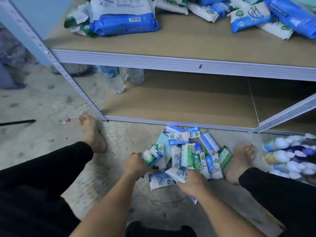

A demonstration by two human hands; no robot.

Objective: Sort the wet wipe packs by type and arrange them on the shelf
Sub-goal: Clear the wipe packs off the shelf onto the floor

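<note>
Reaching into the floor pile, left hand grips some packs; right hand clutches one white pack.

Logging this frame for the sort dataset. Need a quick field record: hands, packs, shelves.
left hand: grips a few small packs
right hand: holds one white pack
floor pile: loose small wipe packs, mixed types, between the bare feet
upper shelf: large blue packs and small ones jumbled together
lower shelf: water bottles at back left, no packs seen
far right floor: blurred stack of packs, type unclear
</note>
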